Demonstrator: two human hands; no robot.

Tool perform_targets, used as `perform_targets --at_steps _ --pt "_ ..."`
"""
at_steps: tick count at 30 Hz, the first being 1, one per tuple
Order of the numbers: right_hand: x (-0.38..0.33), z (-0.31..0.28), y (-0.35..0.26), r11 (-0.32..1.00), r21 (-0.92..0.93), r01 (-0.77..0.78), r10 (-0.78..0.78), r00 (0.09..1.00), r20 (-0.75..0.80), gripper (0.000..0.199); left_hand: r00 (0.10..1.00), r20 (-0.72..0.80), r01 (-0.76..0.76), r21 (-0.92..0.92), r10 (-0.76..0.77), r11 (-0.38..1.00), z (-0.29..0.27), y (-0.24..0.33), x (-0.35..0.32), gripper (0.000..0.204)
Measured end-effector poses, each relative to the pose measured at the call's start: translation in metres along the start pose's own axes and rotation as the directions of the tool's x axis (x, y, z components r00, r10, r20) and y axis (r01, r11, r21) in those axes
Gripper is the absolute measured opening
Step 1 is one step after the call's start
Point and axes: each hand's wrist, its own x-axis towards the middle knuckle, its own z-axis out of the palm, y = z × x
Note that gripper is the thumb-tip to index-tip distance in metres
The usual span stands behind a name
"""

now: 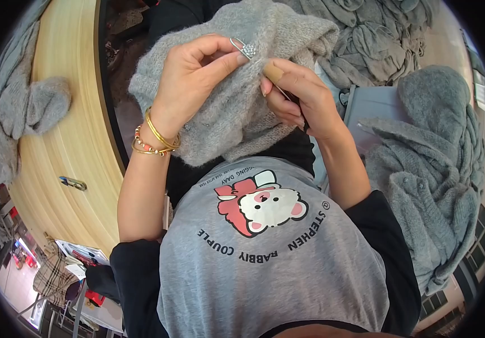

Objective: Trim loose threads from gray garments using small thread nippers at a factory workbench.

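Note:
Over my lap is bunched a fuzzy grey knitted garment [214, 118]. My left hand [189, 79], with gold bangles and a beaded bracelet at its wrist, pinches a fold of it near the top. At those fingertips sits a sparkling silver ornament [248, 51] with a thin wire loop beside it. Close by on the right, my right hand [301, 96] is closed round a slim tool with a thin metal shaft [281, 90] and a dark handle; its tip is hidden. A tan bandage [273, 72] wraps one digit of that hand, which touches the knit.
On the left stands a light wooden table [65, 129] with a grey knit piece [34, 107] and a small yellow-green and dark tool [73, 183] on it. More grey knits [434, 152] are heaped at right, over a pale grey surface [375, 101]. Another grey pile [375, 39] lies at the far right.

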Motion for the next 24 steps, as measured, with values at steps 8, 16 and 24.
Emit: perform_targets --at_steps 8,16,24 --pt "-0.001 -0.012 -0.009 0.991 -0.047 -0.127 0.132 0.982 0.133 0.025 0.976 0.219 0.011 0.006 -0.012 1.0 -0.023 0.009 0.006 0.011" --pt "-0.013 0.001 -0.014 0.963 -0.241 -0.117 0.103 0.992 -0.069 0.027 0.99 0.094 0.118 -0.159 -0.104 0.98 -0.004 -0.001 -0.012 0.014" --pt "-0.03 0.004 -0.013 0.892 -0.437 -0.114 0.009 0.972 -0.236 0.028 0.993 -0.019 0.118 -0.097 -0.121 0.988 0.001 0.006 -0.034 0.014"
